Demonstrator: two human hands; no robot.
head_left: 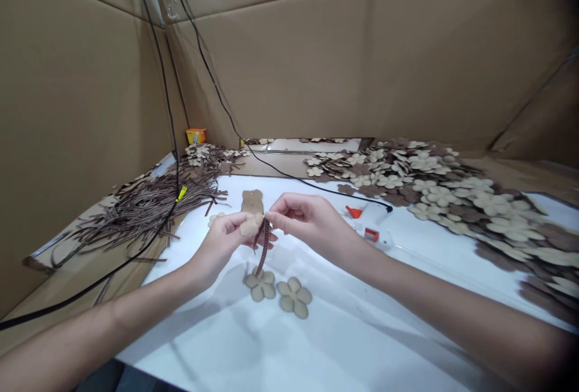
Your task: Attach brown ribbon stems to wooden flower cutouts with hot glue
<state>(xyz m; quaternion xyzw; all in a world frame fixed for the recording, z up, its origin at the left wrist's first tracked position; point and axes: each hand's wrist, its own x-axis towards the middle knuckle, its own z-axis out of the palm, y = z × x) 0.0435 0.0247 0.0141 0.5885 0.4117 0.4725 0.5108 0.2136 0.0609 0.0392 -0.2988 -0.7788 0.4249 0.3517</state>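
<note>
In the middle of the head view, my left hand (226,236) pinches a beige flower cutout (250,227) between thumb and fingers. My right hand (298,216) meets it from the right, its thumb and index finger closed on the top of a brown ribbon strip (263,254). The strip hangs down between both hands, with light stitching along it. Two beige five-petal flowers (294,297) lie on the white sheet below my hands. Just beyond the fingers is another beige piece (252,201), partly hidden.
A white glue gun (382,239) with red-orange parts lies to the right. Many brown and beige flowers (452,193) are heaped at the right, and a pile of brown strips (149,211) at the left. Black cables (217,87) hang across the cardboard walls (294,66).
</note>
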